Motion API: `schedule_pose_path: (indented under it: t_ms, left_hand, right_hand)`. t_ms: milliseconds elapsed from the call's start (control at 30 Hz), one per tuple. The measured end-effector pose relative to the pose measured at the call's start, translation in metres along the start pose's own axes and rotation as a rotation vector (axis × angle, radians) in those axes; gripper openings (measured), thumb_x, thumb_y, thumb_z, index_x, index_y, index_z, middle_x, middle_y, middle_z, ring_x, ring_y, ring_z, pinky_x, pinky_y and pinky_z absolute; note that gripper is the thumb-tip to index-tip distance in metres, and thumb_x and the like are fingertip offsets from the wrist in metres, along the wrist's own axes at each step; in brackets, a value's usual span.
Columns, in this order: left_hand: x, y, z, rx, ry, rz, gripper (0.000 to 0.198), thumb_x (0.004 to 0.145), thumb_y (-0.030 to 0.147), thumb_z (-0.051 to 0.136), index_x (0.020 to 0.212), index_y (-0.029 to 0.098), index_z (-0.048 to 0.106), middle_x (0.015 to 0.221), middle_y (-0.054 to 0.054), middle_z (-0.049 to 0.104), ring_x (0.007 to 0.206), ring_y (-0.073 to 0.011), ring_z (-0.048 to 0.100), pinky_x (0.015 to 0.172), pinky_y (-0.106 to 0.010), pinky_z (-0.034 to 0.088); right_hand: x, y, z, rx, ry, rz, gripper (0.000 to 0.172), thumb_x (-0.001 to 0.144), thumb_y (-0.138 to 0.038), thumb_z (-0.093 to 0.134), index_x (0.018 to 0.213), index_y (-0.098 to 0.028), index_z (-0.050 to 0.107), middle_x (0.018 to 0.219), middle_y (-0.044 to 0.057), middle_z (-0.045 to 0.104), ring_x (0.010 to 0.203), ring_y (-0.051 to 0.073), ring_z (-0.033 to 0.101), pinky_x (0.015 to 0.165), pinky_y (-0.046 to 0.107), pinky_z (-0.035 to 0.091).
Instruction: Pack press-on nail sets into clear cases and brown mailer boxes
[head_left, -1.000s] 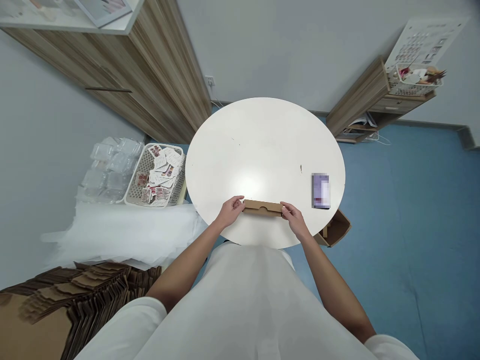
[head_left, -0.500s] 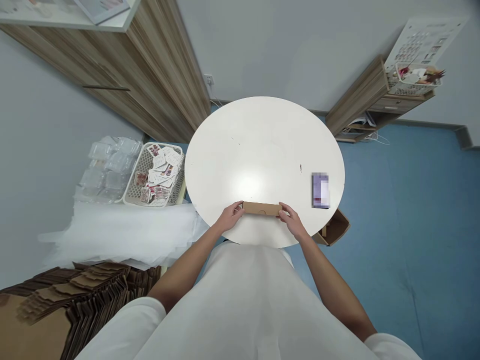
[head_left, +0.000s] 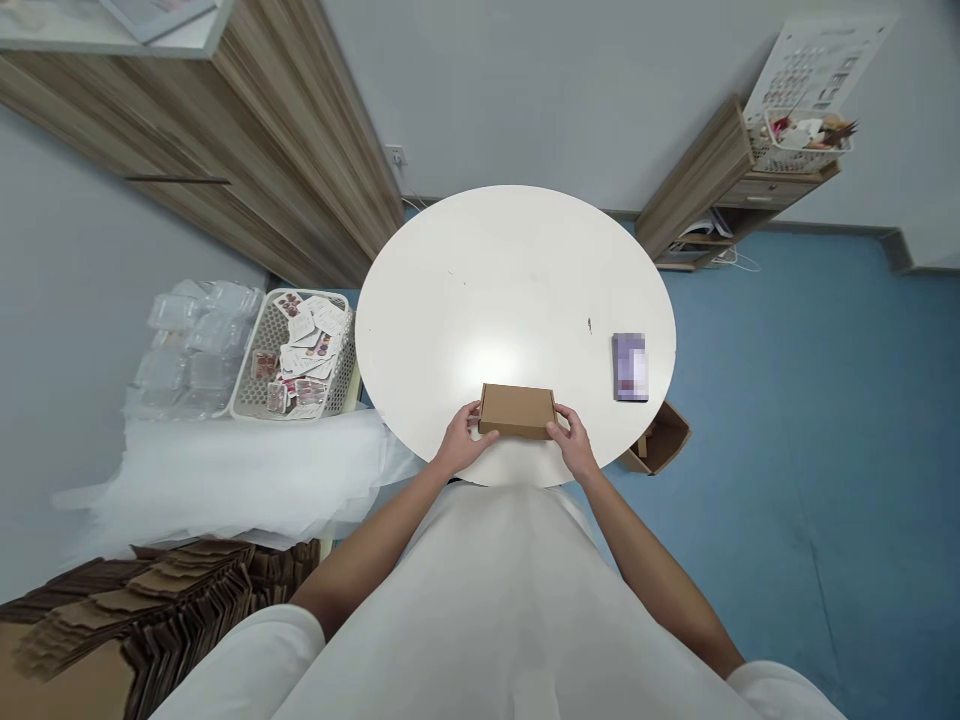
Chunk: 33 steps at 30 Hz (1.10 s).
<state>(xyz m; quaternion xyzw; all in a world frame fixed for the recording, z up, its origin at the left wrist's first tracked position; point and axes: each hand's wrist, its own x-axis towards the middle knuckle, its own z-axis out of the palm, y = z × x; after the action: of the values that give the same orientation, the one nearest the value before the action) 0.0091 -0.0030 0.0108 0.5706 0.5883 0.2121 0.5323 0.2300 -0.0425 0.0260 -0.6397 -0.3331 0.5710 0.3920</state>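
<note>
A small closed cardboard box (head_left: 517,408) is at the near edge of the round white table (head_left: 510,260), its broad top face showing. My left hand (head_left: 463,440) grips the box's left end, thumb along the front and fingers behind the corner. At the opposite end, my right hand (head_left: 572,440) holds the right side, with the thumb at the front corner. Whether the underside of the box touches the tabletop is hard to make out. To the right on the table lies a purple, pixelated item (head_left: 630,367).
Left of the table, a white basket (head_left: 241,385) holds cards and small packs, beside clear plastic containers (head_left: 199,345). White sheets (head_left: 247,470) and stacked flat cardboard (head_left: 172,610) lie nearer me. An open carton (head_left: 670,440) stands below the table's right edge.
The cardboard box has tipped so its broad face shows instead of the narrow side. Both hands have stayed at its ends. The whole view has shifted slightly.
</note>
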Motion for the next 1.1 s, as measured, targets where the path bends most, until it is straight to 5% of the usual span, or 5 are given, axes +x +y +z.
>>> schedule_pose_path:
  t_ms: [267, 433, 567, 800, 1100]
  left_hand:
    - [-0.005, -0.003, 0.042, 0.033, 0.129, -0.102, 0.074, 0.065, 0.039, 0.068, 0.126, 0.020, 0.031, 0.125, -0.013, 0.045, 0.112, -0.0242, 0.046, 0.090, -0.039, 0.039]
    - [-0.009, -0.006, 0.063, 0.051, 0.230, -0.106, 0.072, 0.066, 0.040, 0.066, 0.126, 0.020, 0.031, 0.124, -0.012, 0.042, 0.114, -0.0246, 0.043, 0.091, -0.040, 0.039]
    - [-0.010, -0.006, 0.073, 0.114, 0.340, -0.184, 0.073, 0.064, 0.045, 0.066, 0.124, 0.018, 0.033, 0.121, -0.013, 0.041, 0.117, -0.0284, 0.037, 0.091, -0.044, 0.037]
    - [-0.005, -0.007, 0.066, 0.078, 0.314, -0.194, 0.061, 0.068, 0.046, 0.061, 0.117, 0.016, 0.040, 0.110, -0.013, 0.046, 0.087, -0.0189, 0.053, 0.072, -0.034, 0.046]
    - [0.003, -0.007, 0.044, 0.255, 0.227, -0.161, 0.065, 0.071, 0.049, 0.057, 0.124, 0.017, 0.038, 0.120, -0.014, 0.043, 0.112, -0.0255, 0.044, 0.088, -0.036, 0.038]
  right_hand:
    - [-0.002, 0.022, -0.018, 0.093, -0.030, 0.020, 0.070, 0.067, -0.050, 0.060, 0.127, -0.028, 0.032, 0.141, 0.007, 0.029, 0.128, 0.023, 0.032, 0.101, 0.042, 0.035]
    - [0.007, 0.034, -0.031, 0.077, -0.101, 0.026, 0.072, 0.066, -0.046, 0.063, 0.128, -0.029, 0.031, 0.138, 0.008, 0.032, 0.125, 0.023, 0.035, 0.097, 0.043, 0.038]
    - [0.016, 0.037, -0.032, -0.090, -0.024, 0.087, 0.066, 0.068, -0.049, 0.058, 0.125, -0.025, 0.035, 0.130, 0.011, 0.041, 0.109, 0.023, 0.049, 0.086, 0.039, 0.045]
    - [0.028, 0.036, -0.020, -0.498, 0.067, 0.090, 0.062, 0.071, -0.050, 0.050, 0.125, -0.020, 0.039, 0.103, 0.008, 0.053, 0.090, 0.021, 0.053, 0.075, 0.034, 0.043]
    - [0.018, 0.027, -0.015, -0.469, 0.125, 0.109, 0.061, 0.073, -0.044, 0.049, 0.127, -0.018, 0.037, 0.110, 0.009, 0.051, 0.079, 0.016, 0.056, 0.072, 0.029, 0.043]
